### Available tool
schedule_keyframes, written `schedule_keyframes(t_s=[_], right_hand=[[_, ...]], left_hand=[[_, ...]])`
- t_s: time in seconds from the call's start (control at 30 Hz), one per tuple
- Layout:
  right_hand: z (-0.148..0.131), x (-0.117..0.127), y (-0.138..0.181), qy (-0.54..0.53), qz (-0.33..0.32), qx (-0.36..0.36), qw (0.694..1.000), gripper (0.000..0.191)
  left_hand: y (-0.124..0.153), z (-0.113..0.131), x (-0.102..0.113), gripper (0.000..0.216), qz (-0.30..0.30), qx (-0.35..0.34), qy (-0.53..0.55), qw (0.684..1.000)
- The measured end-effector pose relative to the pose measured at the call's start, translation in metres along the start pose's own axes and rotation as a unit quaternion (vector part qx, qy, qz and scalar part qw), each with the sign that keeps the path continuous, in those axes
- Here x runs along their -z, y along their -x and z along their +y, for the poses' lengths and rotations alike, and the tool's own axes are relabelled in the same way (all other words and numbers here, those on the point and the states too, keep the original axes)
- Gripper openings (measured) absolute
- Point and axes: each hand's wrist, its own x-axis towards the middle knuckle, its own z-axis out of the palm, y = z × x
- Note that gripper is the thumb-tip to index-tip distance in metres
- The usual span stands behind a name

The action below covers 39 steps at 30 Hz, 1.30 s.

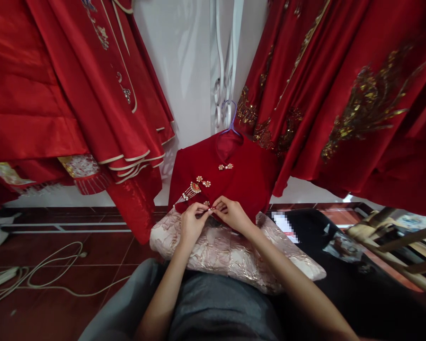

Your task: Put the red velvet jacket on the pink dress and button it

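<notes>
A small red jacket [248, 175] hangs on a purple hanger [230, 118] in front of me, above a pale brocade skirt [234, 255]. Its front has pearl knot buttons [226, 166] and a gold tassel ornament [190, 191]. My left hand [191, 220] and my right hand [232, 213] meet at the jacket's lower front, fingers pinched together on a pearl button [208, 204] and the fabric edge around it. What exactly lies between the fingertips is too small to make out.
Long red embroidered gowns hang at the left [74, 85] and right [358, 94]. White cables [49, 270] trail over the dark red tiled floor at the left. A wooden chair frame [394, 241] stands at the right. My grey-clad lap [206, 312] fills the bottom.
</notes>
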Motion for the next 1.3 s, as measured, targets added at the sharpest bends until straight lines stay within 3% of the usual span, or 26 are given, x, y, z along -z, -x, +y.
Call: schedule_keyframes(t_s=[0.3,0.43,0.53,0.63,0.8,1.07,1.2,1.3], right_hand=[[-0.001,-0.003,0.001,0.004,-0.004,0.000,1.000,0.013],[-0.005,0.015,0.001,0.027,-0.045,-0.013,0.999,0.014],[-0.009,0.040,0.002,0.018,-0.113,-0.033,0.993,0.013],[-0.012,0.061,0.005,0.005,-0.146,-0.034,0.989,0.013],[-0.014,0.074,0.006,0.012,-0.130,-0.021,0.991,0.011],[-0.015,0.063,0.002,0.008,-0.129,-0.010,0.992,0.013],[-0.017,0.060,0.000,0.009,-0.129,0.001,0.992,0.013],[-0.020,0.063,0.001,0.008,-0.145,-0.005,0.989,0.013]], left_hand=[[0.002,0.007,0.001,0.015,-0.001,0.029,0.020,0.999],[-0.004,0.012,0.003,0.024,-0.022,0.029,0.024,0.999],[-0.024,0.019,0.009,0.022,0.003,-0.035,-0.025,0.999],[-0.053,0.024,0.018,0.025,0.036,-0.135,-0.168,0.976],[-0.095,0.023,0.030,0.022,-0.063,-0.264,-0.317,0.909],[-0.126,0.022,0.034,0.016,-0.176,-0.376,-0.330,0.848],[-0.134,0.024,0.027,0.024,-0.161,-0.414,-0.352,0.824],[-0.140,0.031,0.015,0.021,-0.129,-0.415,-0.345,0.832]])
